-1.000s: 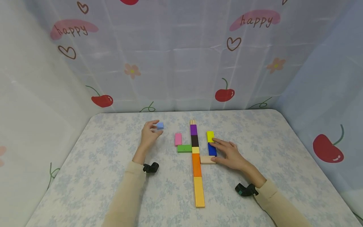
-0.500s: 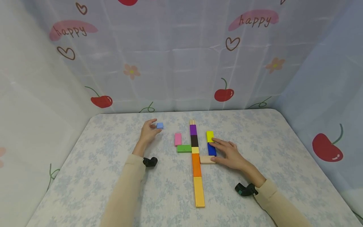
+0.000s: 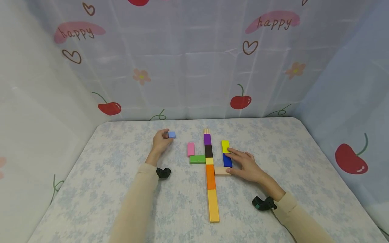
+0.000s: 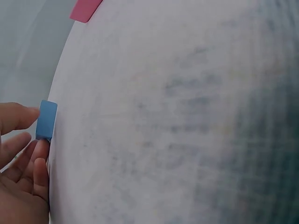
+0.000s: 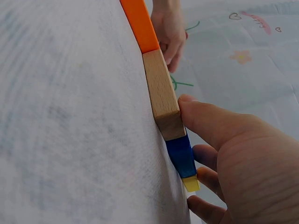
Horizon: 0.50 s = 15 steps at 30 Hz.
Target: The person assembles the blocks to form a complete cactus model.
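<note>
At the far left of the table my left hand [image 3: 161,141] pinches a small light blue block [image 3: 172,135]; thumb and a fingertip touch it in the left wrist view. My right hand [image 3: 247,166] rests beside a bent row of blocks, its thumb at the end of a natural wood block [image 3: 222,171]. Its other fingers lie loosely extended along a dark blue block [image 3: 227,160] and a yellow block [image 3: 225,146]. The wood block butts against a long central line with an orange block [image 3: 211,177]. A green block [image 3: 198,159] and pink block [image 3: 190,149] branch off left.
A long light orange block [image 3: 213,206] ends the line at the near side. Black [image 3: 208,151] and purple [image 3: 207,139] blocks and small pale pieces [image 3: 206,131] form its far end. The patterned tablecloth [image 3: 115,162] meets a hanging curtain [image 3: 185,84] at the back.
My left hand has drawn its fingers in on the light blue block, which stays at about the same spot. The right hand and the other blocks have not visibly moved.
</note>
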{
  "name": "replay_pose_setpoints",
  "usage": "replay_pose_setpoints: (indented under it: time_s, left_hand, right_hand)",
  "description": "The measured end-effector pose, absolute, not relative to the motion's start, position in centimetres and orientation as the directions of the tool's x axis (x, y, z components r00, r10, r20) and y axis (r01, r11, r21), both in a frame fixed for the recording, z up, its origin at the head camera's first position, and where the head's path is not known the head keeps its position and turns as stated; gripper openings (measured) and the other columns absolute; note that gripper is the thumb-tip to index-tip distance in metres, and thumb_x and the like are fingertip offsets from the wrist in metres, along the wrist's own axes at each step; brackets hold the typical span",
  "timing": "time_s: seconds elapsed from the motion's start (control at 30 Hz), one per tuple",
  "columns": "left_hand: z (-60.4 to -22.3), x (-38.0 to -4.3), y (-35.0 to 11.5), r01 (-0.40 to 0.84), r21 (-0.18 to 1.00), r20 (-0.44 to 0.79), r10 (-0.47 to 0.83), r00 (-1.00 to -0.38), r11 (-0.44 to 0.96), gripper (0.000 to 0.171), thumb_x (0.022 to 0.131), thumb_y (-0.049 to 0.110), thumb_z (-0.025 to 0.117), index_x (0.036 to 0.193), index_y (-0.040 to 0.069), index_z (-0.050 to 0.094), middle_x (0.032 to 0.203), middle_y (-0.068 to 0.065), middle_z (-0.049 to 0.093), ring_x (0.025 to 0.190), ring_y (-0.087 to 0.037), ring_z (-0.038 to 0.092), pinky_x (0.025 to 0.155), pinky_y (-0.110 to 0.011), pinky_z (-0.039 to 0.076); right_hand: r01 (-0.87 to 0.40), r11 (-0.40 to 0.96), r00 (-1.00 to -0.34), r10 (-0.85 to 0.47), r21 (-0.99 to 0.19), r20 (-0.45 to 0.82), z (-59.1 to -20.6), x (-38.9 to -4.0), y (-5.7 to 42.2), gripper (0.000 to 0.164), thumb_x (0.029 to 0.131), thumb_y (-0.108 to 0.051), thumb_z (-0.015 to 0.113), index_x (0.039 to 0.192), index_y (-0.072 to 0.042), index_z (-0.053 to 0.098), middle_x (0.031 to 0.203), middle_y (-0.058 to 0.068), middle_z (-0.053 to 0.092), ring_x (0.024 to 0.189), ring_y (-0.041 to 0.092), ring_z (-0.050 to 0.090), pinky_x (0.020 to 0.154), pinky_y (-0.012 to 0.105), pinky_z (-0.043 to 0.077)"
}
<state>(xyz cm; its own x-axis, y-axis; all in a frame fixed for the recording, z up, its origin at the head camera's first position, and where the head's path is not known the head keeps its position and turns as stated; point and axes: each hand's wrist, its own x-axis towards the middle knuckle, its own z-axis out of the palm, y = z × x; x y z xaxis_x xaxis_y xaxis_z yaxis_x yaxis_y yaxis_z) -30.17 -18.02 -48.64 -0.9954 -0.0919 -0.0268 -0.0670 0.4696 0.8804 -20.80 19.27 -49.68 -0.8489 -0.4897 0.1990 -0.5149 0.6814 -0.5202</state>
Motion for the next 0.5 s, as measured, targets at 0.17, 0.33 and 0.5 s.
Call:
replay_pose_setpoints:
  time_s: [0.17,0.33,0.5]
  left_hand:
    - [-48.82,-30.34,-17.88,-0.068,0.872,-0.009,-0.123,-0.992,0.484,0.047,0.093,0.004,0.062,0.139,0.0,0.051,0.125,-0.022,0.055,0.114,-0.033,0.054,0.096,-0.043,0.049]
    - [-48.95,-30.52,-17.76,-0.049,0.865,0.02,-0.133,-0.991,0.499,0.043,0.092,0.002,0.062,0.134,-0.002,0.055,0.12,-0.023,0.058,0.111,-0.034,0.056,0.095,-0.042,0.05]
    - [-49.01,-30.6,-17.68,-0.04,0.857,0.038,-0.14,-0.989,0.514,0.039,0.092,0.001,0.062,0.131,-0.003,0.058,0.115,-0.023,0.06,0.106,-0.033,0.058,0.09,-0.041,0.051]
  right_hand:
    - [-0.509,0.688,-0.853,-0.485,-0.518,0.194,-49.67,-20.82,19.25,0.06,0.087,-0.036,0.071,0.14,-0.011,0.055,0.152,0.017,0.042,0.139,0.04,0.039,0.107,0.07,0.015]
    - [-0.511,0.688,-0.852,-0.485,-0.516,0.197,-49.66,-20.81,19.27,0.06,0.087,-0.036,0.072,0.139,-0.011,0.056,0.152,0.017,0.042,0.139,0.039,0.039,0.107,0.07,0.015]
    - [-0.512,0.687,-0.852,-0.485,-0.516,0.199,-49.68,-20.77,19.3,0.06,0.087,-0.036,0.072,0.139,-0.011,0.056,0.152,0.017,0.043,0.138,0.039,0.039,0.107,0.07,0.015]
